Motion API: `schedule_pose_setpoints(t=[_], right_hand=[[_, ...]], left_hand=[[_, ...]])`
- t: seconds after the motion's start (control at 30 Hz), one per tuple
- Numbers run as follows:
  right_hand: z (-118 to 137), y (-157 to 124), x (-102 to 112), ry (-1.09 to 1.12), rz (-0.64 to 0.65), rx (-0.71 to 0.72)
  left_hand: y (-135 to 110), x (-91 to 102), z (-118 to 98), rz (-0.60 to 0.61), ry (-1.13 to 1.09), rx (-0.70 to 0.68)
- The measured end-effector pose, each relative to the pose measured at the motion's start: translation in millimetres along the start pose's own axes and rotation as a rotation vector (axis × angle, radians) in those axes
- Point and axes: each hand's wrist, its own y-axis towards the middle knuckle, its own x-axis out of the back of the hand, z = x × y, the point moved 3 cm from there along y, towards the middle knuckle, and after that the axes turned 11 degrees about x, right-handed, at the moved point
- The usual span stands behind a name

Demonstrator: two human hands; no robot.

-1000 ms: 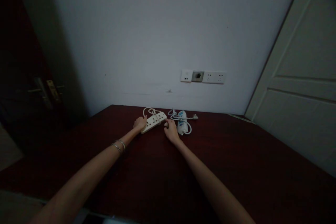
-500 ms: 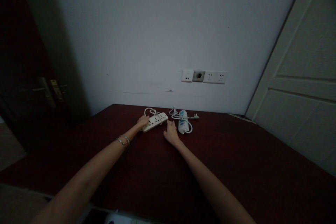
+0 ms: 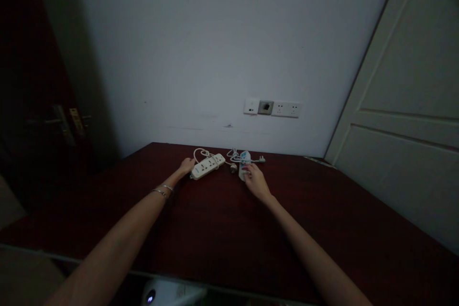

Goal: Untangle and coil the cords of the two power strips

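My left hand is beside the left end of a cream power strip, fingers loosely stretched toward its edge and cord. That strip lies slanted on the dark red table, its cord looped around it and its plug at the right end. My right hand is on a second power strip, white with blue markings, with fingers bent over its near part and thumb at its side. A pale cord crosses this strip, and its plug sticks out to the right. My fingers hide part of the strip's top.
The dark red tabletop meets a pale wall with wall sockets above it. A white panelled door borders the right side. A dark door with a handle is at the left. Below the front edge is a white device.
My left hand has let go of the cream power strip and slid off its left end. My right hand has moved right, from beside the cream strip's end onto the white-and-blue one.
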Motion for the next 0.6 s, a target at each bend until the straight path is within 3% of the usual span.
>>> schedule_pose_setpoints(t=[0.13, 0.23, 0.43, 0.6], right_hand=[[-39.4, -23.9, 34.7, -0.059, -0.107, -0.121], [-67.0, -44.7, 47.9, -0.102, -0.143, -0.257], [-104.4, -63.8, 49.4, -0.082, -0.105, -0.467], [-111.4, -64.4, 43.7, -0.03, -0.031, -0.497]], left_hand=[[-9.1, 8.4, 21.8, 0.018, -0.112, 0.091], [-13.5, 8.6, 30.9, -0.005, -0.178, 0.118], [-11.4, 5.5, 34.8, -0.033, -0.232, 0.085], [-6.1, 3.8, 39.2, -0.033, -0.244, 0.036]])
